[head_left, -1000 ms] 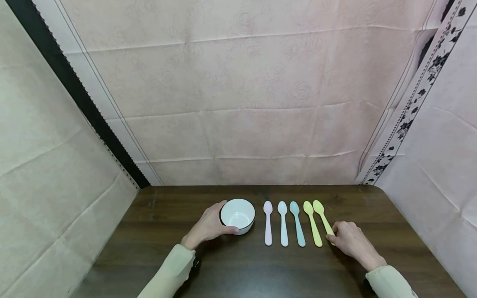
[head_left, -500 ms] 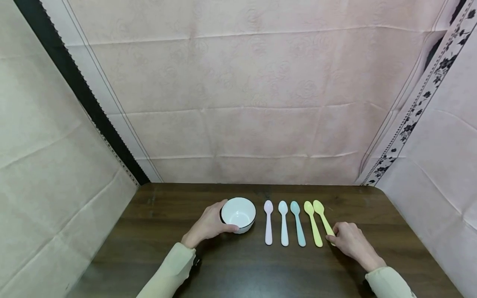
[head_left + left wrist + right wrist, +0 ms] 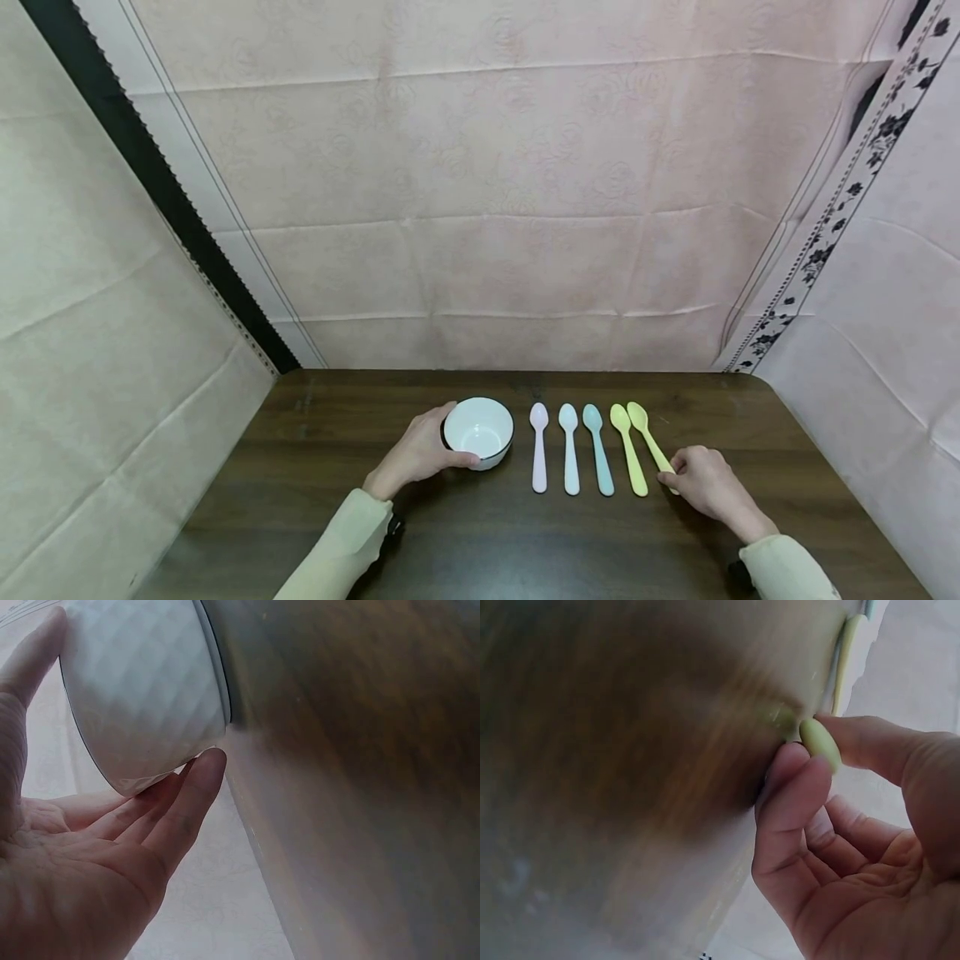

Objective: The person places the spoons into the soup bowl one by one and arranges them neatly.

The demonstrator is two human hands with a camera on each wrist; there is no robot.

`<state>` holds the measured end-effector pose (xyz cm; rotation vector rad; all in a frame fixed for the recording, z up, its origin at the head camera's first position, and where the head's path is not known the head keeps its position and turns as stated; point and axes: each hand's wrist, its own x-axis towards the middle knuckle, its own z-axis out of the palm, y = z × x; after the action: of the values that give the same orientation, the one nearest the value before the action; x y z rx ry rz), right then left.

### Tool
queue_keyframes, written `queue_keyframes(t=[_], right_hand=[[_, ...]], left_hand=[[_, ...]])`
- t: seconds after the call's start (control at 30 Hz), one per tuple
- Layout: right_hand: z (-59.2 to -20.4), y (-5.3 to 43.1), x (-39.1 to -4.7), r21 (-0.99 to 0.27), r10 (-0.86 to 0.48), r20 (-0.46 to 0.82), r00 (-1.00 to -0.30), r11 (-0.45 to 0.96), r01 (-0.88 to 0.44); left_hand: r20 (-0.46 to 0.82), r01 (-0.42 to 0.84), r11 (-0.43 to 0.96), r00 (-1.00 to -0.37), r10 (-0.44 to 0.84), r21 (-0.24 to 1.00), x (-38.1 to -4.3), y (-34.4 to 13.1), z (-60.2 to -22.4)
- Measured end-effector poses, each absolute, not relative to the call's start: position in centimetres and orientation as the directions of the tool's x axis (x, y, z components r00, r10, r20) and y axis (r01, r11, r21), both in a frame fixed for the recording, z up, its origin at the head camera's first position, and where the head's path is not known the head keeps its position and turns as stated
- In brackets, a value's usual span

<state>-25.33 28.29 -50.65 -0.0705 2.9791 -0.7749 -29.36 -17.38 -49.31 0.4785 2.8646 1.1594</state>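
A white bowl point(image 3: 478, 428) with a dark rim stands on the table, its outside dimpled in the left wrist view. My left hand point(image 3: 422, 450) grips it from the left, thumb at the near side and fingers round the far side. To the right, my right hand point(image 3: 708, 485) pinches the handle end of the rightmost yellow-green spoon point(image 3: 651, 439) between thumb and fingers. In the right wrist view the handle tip point(image 3: 820, 744) sticks out between them. That spoon slants, its head close beside the other yellow-green spoon point(image 3: 630, 454).
Left of the yellow-green pair lie a blue spoon point(image 3: 599, 454), a pale blue spoon point(image 3: 570, 454) and a lilac spoon point(image 3: 539, 454), roughly parallel. The dark wooden table point(image 3: 480, 550) ends at a pale cloth backdrop point(image 3: 480, 208), with cloth walls on both sides.
The head view shifts slightly. Both hands, the bowl and the spoons keep nearly the same places; the right hand stays at the spoon's handle.
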Motion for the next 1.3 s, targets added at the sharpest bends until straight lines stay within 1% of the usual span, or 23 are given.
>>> queue_keyframes(t=[0.3,0.6,0.9,1.0,1.3], right_hand=[[-50.4,29.0,-24.8,-0.627,0.006,-0.157,-0.988,0.772,0.104],[-50.5,29.6,-24.8,-0.698,0.045,-0.189,-0.981,0.696,0.167],[-50.0,30.5,-24.7,-0.814,0.082,-0.216,-0.973,0.535,0.225],[-49.8,30.6,-24.7,-0.831,0.087,-0.214,-0.973,0.507,0.228],[-49.1,30.7,-24.3,-0.835,0.126,-0.211,-0.969,0.491,0.246]], left_hand=[[0.085,0.264,0.674,-0.954,0.287,0.690,-29.5,-17.4,-49.4],[0.080,0.250,0.678,-0.959,0.273,0.691,-29.4,-17.5,-49.6],[0.083,0.256,0.678,-0.957,0.277,0.690,-29.4,-17.5,-49.5],[0.081,0.248,0.674,-0.960,0.269,0.696,-29.4,-17.4,-49.6],[0.057,0.218,0.677,-0.966,0.251,0.703,-29.5,-17.3,-49.7]])
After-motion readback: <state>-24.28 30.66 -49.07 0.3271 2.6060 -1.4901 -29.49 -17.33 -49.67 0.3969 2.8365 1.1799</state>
